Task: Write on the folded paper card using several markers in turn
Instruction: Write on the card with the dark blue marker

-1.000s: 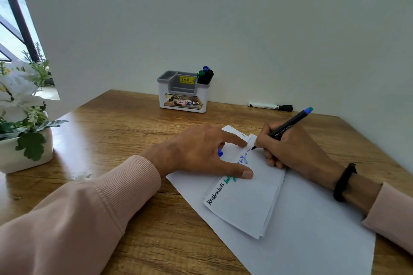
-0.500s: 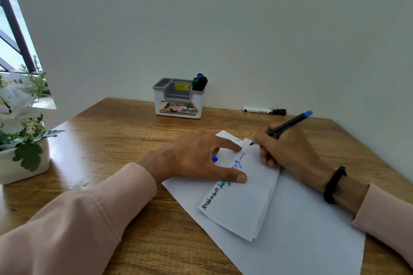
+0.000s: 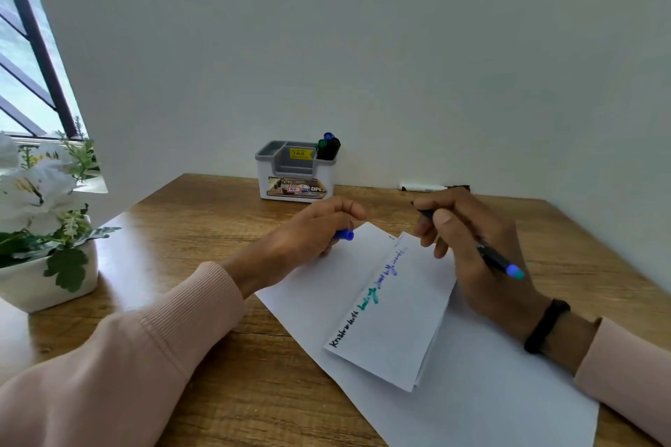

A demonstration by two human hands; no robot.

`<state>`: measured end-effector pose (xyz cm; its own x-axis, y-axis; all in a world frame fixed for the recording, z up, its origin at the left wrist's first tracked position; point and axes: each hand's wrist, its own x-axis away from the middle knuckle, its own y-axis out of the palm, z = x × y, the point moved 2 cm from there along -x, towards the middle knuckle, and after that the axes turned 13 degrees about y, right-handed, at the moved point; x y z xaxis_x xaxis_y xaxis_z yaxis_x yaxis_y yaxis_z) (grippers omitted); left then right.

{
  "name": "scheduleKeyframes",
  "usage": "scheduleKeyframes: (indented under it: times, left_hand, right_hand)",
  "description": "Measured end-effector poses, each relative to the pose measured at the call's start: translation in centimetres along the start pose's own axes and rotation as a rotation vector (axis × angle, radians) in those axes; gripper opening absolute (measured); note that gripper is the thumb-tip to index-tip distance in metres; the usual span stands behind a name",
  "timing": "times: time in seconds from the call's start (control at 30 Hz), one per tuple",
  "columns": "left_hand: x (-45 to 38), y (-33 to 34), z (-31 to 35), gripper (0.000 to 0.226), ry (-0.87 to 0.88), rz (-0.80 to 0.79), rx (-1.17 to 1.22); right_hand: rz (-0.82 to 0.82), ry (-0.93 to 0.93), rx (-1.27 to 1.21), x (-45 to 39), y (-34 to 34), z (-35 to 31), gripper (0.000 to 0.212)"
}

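The folded white paper card (image 3: 395,319) lies on a larger white sheet (image 3: 490,399), with a line of black, green and blue writing along its left edge. My right hand (image 3: 472,247) holds a black marker (image 3: 497,259) with a blue end above the card's far corner, its tip pointing away towards the wall. My left hand (image 3: 316,229) hovers left of the card with its fingers curled round a blue marker cap (image 3: 344,234).
A white-and-grey desk organiser (image 3: 296,174) holding markers (image 3: 328,147) stands by the wall. Another white marker (image 3: 432,188) with a black cap lies along the wall to its right. A white pot of flowers (image 3: 43,229) sits at the left table edge.
My left hand has lifted off the card and drawn back left with the cap. My right hand has raised the marker off the paper and turned it, so its blue end now points towards me.
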<state>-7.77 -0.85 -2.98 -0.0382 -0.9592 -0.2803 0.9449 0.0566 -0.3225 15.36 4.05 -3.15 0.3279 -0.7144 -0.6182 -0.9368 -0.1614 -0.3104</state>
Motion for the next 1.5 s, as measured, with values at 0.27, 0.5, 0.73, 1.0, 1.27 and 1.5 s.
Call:
scheduleKeyframes:
  times: [0.27,0.5,0.73,1.0,1.27,1.5]
  left_hand:
    - [0.0,0.3,0.0,0.059,-0.063,0.138,0.536]
    - [0.1,0.3,0.2,0.035,-0.068,0.146,0.621]
    - [0.5,0.6,1.0,0.037,-0.065,0.088,0.598]
    - [0.3,1.0,1.3,0.023,-0.018,0.043,0.783]
    - [0.3,1.1,1.7,0.032,0.107,0.010,0.582]
    - [0.7,1.5,2.1,0.031,0.183,0.071,0.303]
  right_hand:
    - [-0.026,-0.384,0.324,1.3,0.5,-1.9,0.017]
    - [-0.159,-0.498,0.389,1.5,0.9,-2.2,0.021]
    - [-0.177,-0.467,0.385,1.4,0.8,-2.0,0.024]
    - [-0.133,-0.348,0.290,1.2,0.4,-1.3,0.036]
    - [-0.076,-0.330,0.254,1.2,0.6,-1.2,0.022]
    - [-0.152,-0.338,0.323,1.3,0.8,-1.7,0.003]
